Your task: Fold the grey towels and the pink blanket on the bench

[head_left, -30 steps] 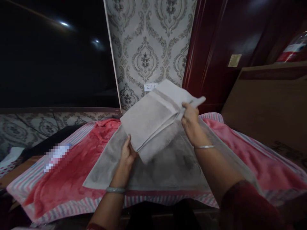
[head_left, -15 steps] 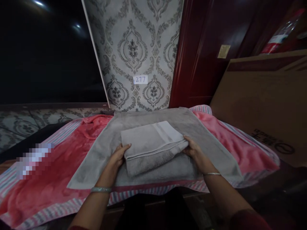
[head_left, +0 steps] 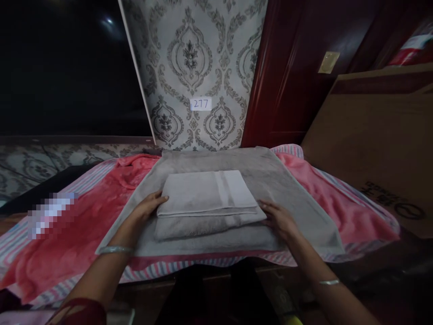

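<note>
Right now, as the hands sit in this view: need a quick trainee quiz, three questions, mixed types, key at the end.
1. True or false: the folded towel lies over the spread grey cloth.
2. Which number is written on the small white card on the patterned wall?
A) 177
B) 277
C) 727
3. Fill in: the hand nearer the cardboard box is the person's ____ hand.

Key:
1. True; grey cloth shows around the towel on all sides.
2. B.
3. Right; the right hand is at the towel's box-side end.
</note>
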Demonstrator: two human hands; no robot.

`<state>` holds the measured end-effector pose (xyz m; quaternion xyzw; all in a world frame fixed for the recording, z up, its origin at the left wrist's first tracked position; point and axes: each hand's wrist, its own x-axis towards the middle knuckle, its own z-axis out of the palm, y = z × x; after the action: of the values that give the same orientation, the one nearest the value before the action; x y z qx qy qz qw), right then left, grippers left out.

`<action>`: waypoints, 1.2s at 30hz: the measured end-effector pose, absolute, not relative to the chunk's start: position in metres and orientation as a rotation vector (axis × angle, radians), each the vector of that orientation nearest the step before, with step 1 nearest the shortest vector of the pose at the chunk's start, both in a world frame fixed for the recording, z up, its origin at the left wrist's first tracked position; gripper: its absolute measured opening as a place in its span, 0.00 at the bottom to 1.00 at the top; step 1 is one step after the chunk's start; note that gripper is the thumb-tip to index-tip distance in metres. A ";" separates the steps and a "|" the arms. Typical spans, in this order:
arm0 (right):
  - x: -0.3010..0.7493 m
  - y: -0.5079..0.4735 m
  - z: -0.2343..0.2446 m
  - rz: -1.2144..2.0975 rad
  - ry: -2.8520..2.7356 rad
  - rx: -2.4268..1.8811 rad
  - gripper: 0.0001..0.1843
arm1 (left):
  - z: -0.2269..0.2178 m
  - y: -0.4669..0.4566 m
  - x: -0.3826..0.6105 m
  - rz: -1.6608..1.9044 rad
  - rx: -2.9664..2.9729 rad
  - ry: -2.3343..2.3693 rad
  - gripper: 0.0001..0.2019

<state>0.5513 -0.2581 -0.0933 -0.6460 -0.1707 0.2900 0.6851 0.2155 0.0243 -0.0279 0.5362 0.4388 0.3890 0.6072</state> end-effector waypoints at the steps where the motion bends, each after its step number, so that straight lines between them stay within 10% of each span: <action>1: 0.556 -0.261 -0.090 0.524 -0.440 -1.507 0.20 | -0.031 0.026 0.214 0.911 1.350 1.089 0.20; 9: 0.509 -0.163 -0.020 -0.039 -1.395 -1.867 0.32 | -0.010 0.006 0.281 0.704 2.460 1.214 0.28; 16: 0.466 -0.116 -0.057 -0.006 -1.854 -2.209 0.34 | -0.061 -0.029 0.294 0.583 2.442 1.176 0.30; 36: 0.551 -0.161 -0.084 0.063 -1.527 -2.449 0.35 | -0.055 -0.031 0.292 0.351 2.624 1.228 0.32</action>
<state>0.5513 -0.1611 -0.0838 -0.8416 -0.5246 0.0218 0.1271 0.2922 -0.0306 -0.0545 0.8935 0.4182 0.1197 0.1112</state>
